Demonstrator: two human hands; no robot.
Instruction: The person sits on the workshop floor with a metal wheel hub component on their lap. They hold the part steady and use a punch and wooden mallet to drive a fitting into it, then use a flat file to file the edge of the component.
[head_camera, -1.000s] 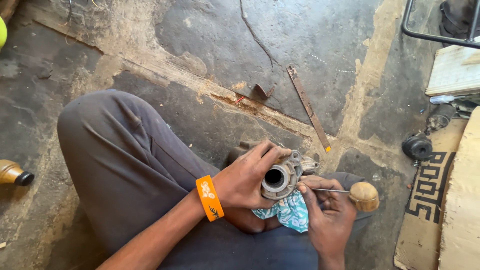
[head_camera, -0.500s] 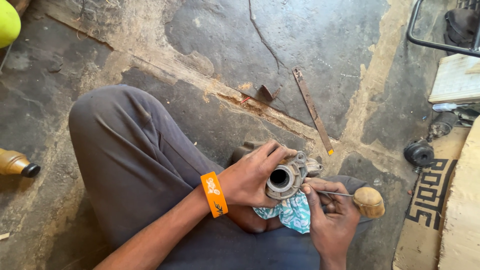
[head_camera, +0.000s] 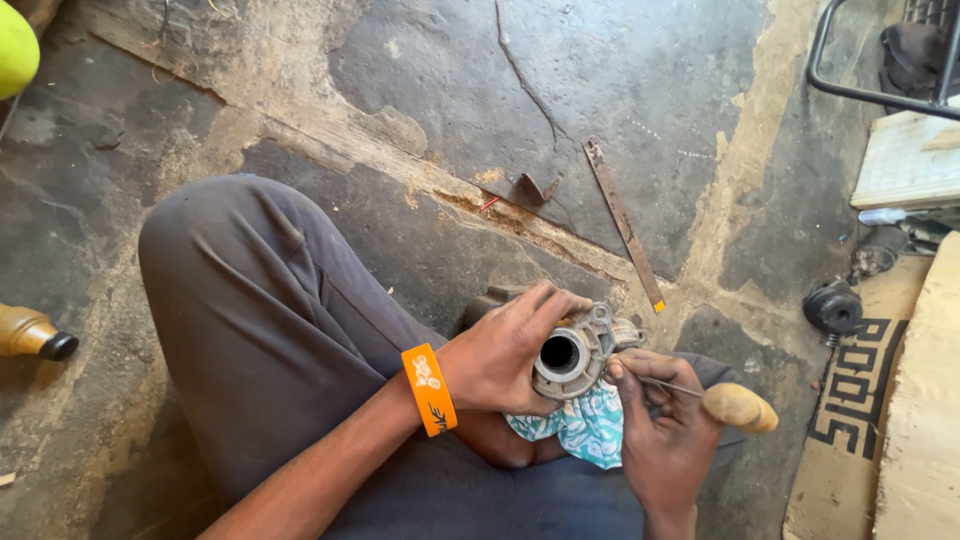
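My left hand (head_camera: 505, 352), with an orange band on the wrist, grips a round grey metal housing (head_camera: 575, 352) with an open bore facing up. My right hand (head_camera: 660, 425) holds a thin metal pick with a rounded wooden handle (head_camera: 738, 406); its tip rests at the housing's right rim. A teal patterned cloth (head_camera: 580, 425) lies under the housing on my lap. I sit on the floor with my knee in dark trousers (head_camera: 250, 300) raised at the left.
A rusty flat metal strip (head_camera: 622, 220) and a small bent scrap (head_camera: 530, 190) lie on the cracked stone floor (head_camera: 620, 80). A black round part (head_camera: 832, 308) sits at the right beside patterned cardboard (head_camera: 860, 400) and a board. A brown bottle (head_camera: 35, 335) lies at far left.
The view has shifted slightly, so everything sits a little lower and to the right. Both hands keep the same hold on the housing and the pick.
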